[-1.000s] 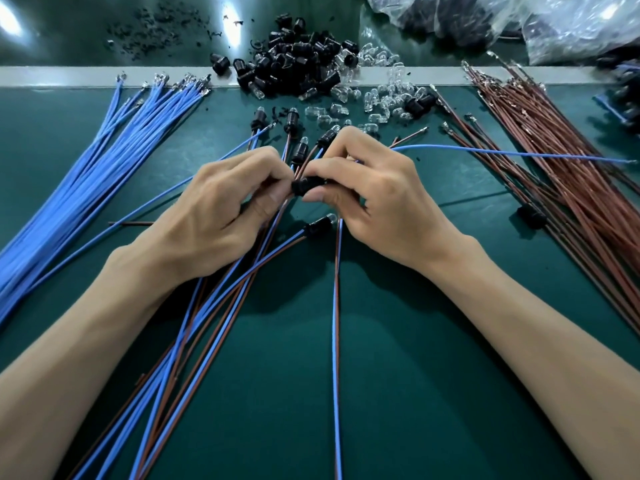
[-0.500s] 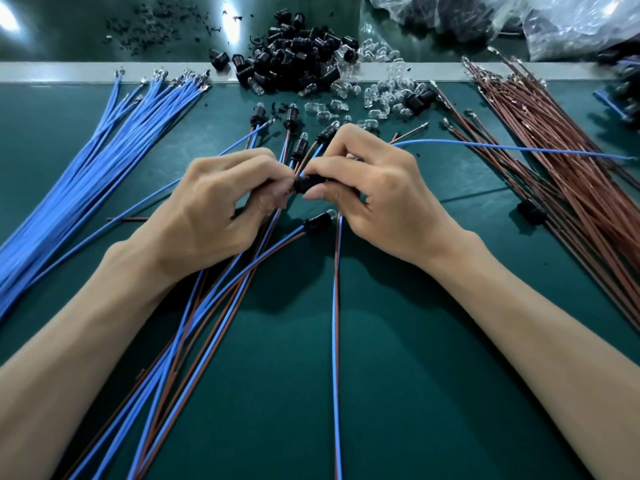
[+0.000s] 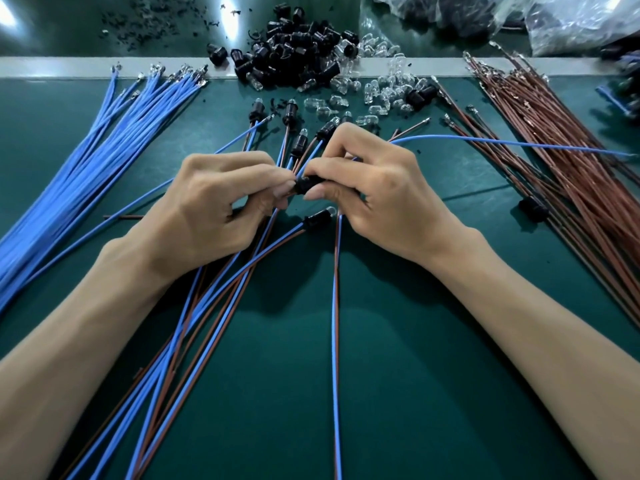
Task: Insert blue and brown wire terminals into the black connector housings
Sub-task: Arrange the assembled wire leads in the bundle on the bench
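While both hands meet over the middle of the mat [image 3: 398,393], a black housing [image 3: 306,184] sits pinched between them, lifted off the surface. Left hand [image 3: 214,206]: fingers curled, thumb and forefinger tips clamped on the housing's left end. Right hand [image 3: 377,195]: also curled, forefinger over and thumb under the right end. A blue wire [image 3: 519,143] comes out from behind the right hand and runs off to the right, crossing over the brown bundle [image 3: 571,168]. Cannot tell whether its terminal is in the housing; the fingers hide it.

Leads [image 3: 298,144] of paired blue and brown wire with black housings and clear bulb tips fan out under and beyond the hands. One lead end [image 3: 317,218] lies just below the fingertips, and one pair [image 3: 335,341] runs straight down toward the viewer.

The blue bundle [image 3: 86,161] lies at left, terminals pointing toward the white strip [image 3: 52,65]. The housing pile [image 3: 298,53] sits at top centre across the strip, with loose bulbs [image 3: 381,88] just right of it. A stray housing [image 3: 531,208] lies at the brown bundle's near edge. Clear bags [image 3: 571,22] sit at top right.
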Tool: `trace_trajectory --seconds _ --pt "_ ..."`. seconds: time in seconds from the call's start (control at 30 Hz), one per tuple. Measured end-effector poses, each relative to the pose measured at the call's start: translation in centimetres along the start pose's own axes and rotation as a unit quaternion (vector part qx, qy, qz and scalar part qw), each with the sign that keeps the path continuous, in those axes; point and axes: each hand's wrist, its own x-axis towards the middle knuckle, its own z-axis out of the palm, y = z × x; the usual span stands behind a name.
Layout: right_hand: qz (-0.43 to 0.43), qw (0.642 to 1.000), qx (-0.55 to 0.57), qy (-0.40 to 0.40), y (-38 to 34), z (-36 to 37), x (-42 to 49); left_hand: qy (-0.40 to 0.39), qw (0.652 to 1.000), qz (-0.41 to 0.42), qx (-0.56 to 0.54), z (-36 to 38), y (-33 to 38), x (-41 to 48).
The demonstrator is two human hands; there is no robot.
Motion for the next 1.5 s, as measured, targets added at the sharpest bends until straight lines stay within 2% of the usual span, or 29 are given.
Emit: trace_trajectory --seconds 0.23,0.77,1.1,1.37,1.5 --pt "0.002 1.0 -0.004 -0.006 0.0 0.0 0.0 -0.031 0.999 -0.006 -0.005 -0.3 0.0 -0.3" --pt "-0.03 0.998 -0.041 -0.034 -0.3 0.2 0.1 -0.055 0.996 0.002 0.065 -0.3 1.1 0.3" --pt "-0.031 0.999 -0.043 -0.009 -0.4 0.4 0.2 -0.016 0.997 0.0 0.072 0.0 1.3 0.3" --pt "-0.031 0.999 -0.039 -0.017 -0.5 0.6 0.2 0.006 0.995 -0.054 0.085 0.0 0.6 0.5" --pt "-0.003 0.999 -0.03 0.027 -0.6 0.5 0.3 0.042 0.995 -0.081 0.041 -0.3 0.8 0.7"
